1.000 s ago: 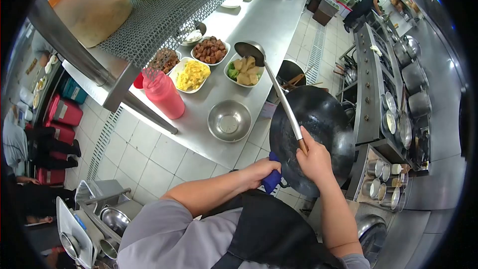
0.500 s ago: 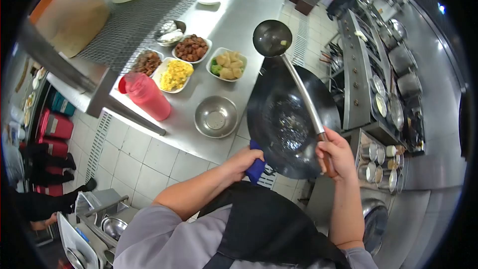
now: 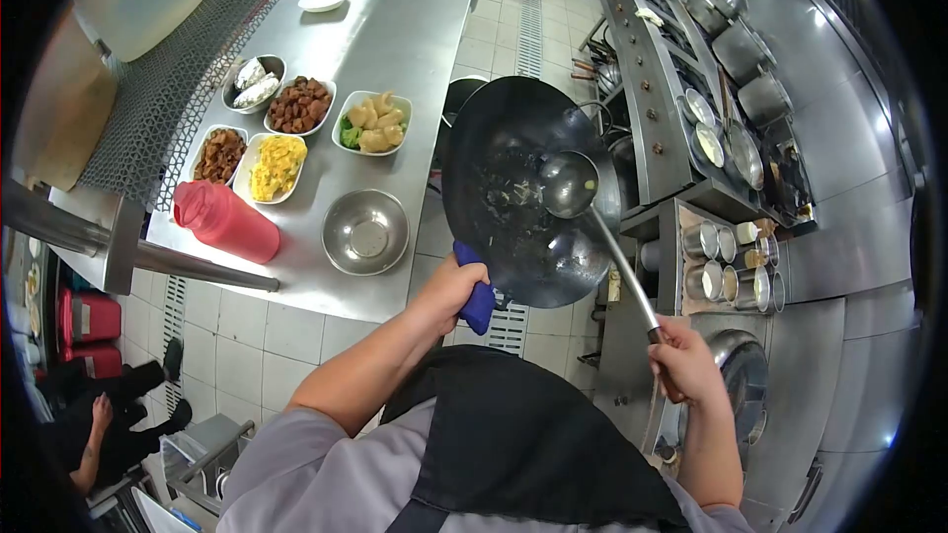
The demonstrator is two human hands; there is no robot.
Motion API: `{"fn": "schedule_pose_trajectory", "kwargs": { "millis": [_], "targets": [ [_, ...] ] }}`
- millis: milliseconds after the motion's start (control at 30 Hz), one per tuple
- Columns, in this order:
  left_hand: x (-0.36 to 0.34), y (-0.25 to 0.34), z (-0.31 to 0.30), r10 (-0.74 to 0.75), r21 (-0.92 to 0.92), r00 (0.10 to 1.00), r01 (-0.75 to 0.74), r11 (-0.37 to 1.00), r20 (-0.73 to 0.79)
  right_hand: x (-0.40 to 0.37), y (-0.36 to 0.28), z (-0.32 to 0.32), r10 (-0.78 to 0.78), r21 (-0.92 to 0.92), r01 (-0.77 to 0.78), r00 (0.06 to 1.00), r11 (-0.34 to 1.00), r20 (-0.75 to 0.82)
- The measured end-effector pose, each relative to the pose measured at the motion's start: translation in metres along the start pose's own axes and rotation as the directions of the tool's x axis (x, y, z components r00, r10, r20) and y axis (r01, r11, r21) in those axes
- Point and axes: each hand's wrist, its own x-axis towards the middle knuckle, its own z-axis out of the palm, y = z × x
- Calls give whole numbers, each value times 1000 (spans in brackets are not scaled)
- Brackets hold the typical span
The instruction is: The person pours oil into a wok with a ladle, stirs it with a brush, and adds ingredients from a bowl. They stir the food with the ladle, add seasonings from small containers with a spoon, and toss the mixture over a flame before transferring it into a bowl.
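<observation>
My left hand (image 3: 451,288) is closed around a folded blue cloth (image 3: 478,308) at the near rim of a large black wok (image 3: 504,118); the grip point under the cloth is hidden. The wok is held up off the counter, tilted, with a few pale food scraps and an oily sheen inside. In my right hand (image 3: 688,360) is the wooden handle of a long steel ladle (image 3: 624,271). Its bowl hangs inside the wok, with a small yellowish bit in it.
On the steel counter (image 3: 395,0) left stand a metal bowl (image 3: 365,232), a red squeeze bottle (image 3: 227,222), dishes of yellow scrambled egg (image 3: 276,168), browned meat (image 3: 299,106) and chunks with broccoli (image 3: 373,123). A stove (image 3: 642,89) lies right. A person's arm (image 3: 94,444) shows lower left.
The ladle bowl has come down from above the counter edge into the wok. The wok is tilted differently and has shifted left in view; the camera view has moved too.
</observation>
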Motion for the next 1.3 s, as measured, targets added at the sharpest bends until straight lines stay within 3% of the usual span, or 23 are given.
{"fn": "schedule_pose_trajectory", "kwargs": {
  "millis": [67,267,367,533,600,667,700,767,800,833,867,933,1000,1133,1200,1300],
  "targets": [
    [7,-3,6,4,26,1000,-4,1000,4,-4,0,22,66,96,-71,997,993,47],
    [21,-8,20,17,110,1000,-14,994,-27,-24,-12,43,50,280,-120,968,952,247],
    [17,-5,16,-8,102,998,15,995,-62,-31,-16,42,57,542,-219,953,811,299],
    [10,-3,-1,-53,32,996,55,998,-69,-29,-34,34,-27,579,-225,919,784,394],
    [4,-4,-9,-67,-26,993,65,998,-97,-25,-48,35,-133,517,-73,927,853,351],
    [4,-10,-17,-98,-97,995,97,991,-4,-16,-66,43,-172,467,-29,908,884,381],
    [-6,-3,-14,-122,-92,992,119,989,-37,-10,-74,49,-233,295,133,913,946,335],
    [-16,-1,-17,-94,-92,995,90,992,-40,3,-89,63,-350,-63,382,892,922,287],
    [-20,0,-18,-72,-85,997,68,994,-38,12,-95,71,-351,-68,387,888,920,297],
    [-25,1,-17,-66,-94,997,62,994,-47,22,-99,80,-494,-321,555,831,767,255],
    [-30,2,-16,-30,-72,998,26,997,-63,33,-99,90,-627,-551,642,737,533,252],
    [-37,6,-15,11,-57,996,-16,998,-83,70,-80,113,-715,-790,574,644,216,272],
    [-43,13,-14,10,61,998,-6,998,-65,95,-59,125,-752,-790,599,578,129,316],
    [-39,2,-19,-7,-83,997,0,997,-78,98,-59,130,-749,-822,560,589,108,303],
    [-38,-1,-22,-8,-60,996,3,998,-86,88,-73,122,-787,-800,584,556,140,268],
    [-44,7,-23,-27,-70,997,22,997,-77,66,-96,106,-765,-773,595,597,220,241]
  ]
}}
